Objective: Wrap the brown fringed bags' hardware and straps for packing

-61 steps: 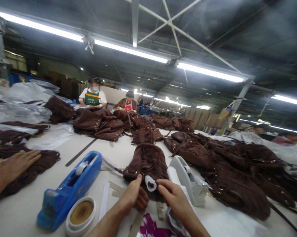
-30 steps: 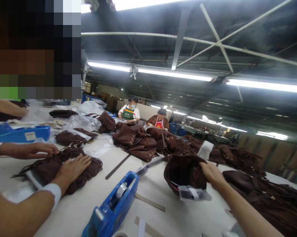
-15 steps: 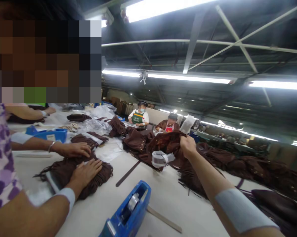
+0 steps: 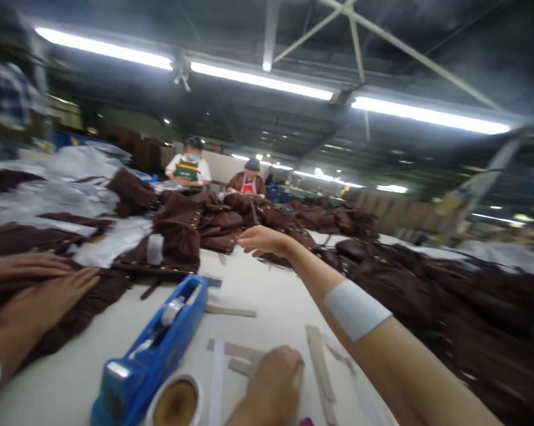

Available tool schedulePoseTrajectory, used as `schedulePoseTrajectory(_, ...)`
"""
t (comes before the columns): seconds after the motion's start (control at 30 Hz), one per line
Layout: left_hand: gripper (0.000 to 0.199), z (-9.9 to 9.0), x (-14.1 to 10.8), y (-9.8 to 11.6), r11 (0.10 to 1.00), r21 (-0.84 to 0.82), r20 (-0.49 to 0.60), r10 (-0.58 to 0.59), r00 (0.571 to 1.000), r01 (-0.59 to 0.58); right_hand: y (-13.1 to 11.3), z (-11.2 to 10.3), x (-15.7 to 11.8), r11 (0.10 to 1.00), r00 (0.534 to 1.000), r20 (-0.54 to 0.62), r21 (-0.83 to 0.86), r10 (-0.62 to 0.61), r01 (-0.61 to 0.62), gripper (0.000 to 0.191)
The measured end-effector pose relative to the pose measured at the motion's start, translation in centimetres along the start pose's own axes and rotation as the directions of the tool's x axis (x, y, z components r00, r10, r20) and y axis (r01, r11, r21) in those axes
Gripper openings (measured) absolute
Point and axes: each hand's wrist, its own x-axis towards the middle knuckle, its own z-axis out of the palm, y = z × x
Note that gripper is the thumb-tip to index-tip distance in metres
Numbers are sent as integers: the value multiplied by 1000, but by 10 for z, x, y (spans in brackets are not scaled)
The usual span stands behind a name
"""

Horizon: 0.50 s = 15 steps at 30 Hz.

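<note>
My right hand (image 4: 263,239) is over the white tabletop, in front of the heaped brown fringed bags, its fingers spread and holding nothing. Left of it rests a brown bag (image 4: 178,236) with metal eyelets and a white wrapped piece (image 4: 155,248). Near the bottom edge, my left hand (image 4: 276,378) is closed beside grey-beige strips (image 4: 244,352); its fingertips are hidden, so what it grips cannot be made out. A blue tape dispenser (image 4: 155,349) stands to the left, next to a roll of tape (image 4: 177,405).
Another person's hands (image 4: 49,296) press on a brown fringed item at the left. Clear plastic bags (image 4: 62,198) lie behind them. Brown bags (image 4: 426,313) fill the right side. Two people work at the far end. More strips (image 4: 320,361) lie right of my left hand.
The view has swung right. My right hand has let go of the brown bag, which now lies left of it. My left hand has come into view at the bottom.
</note>
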Motion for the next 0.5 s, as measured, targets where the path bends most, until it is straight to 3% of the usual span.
schedulePoseTrajectory(0.07,28,61,9,21,984,159,24,78,997,-81,23,-49,-42,997,994,-77,1,82,-83,14)
schedulePoseTrajectory(0.13,33,88,10,33,939,314,39,137,990,-143,46,-92,-95,984,967,-190,-23,168,-175,14)
schedulePoseTrajectory(0.23,33,85,14,33,904,391,59,165,985,-174,84,-135,-179,943,891,-340,-34,301,-332,10)
schedulePoseTrajectory(0.3,32,77,17,28,900,393,53,181,982,-187,112,-148,-230,905,841,-373,-13,391,-426,10)
schedulePoseTrajectory(0.4,33,74,21,24,909,361,43,209,977,-210,151,-145,-291,831,776,-344,27,529,-555,14)
schedulePoseTrajectory(0.5,33,77,25,21,914,347,44,210,977,-212,184,-125,-334,748,717,-250,45,651,-663,18)
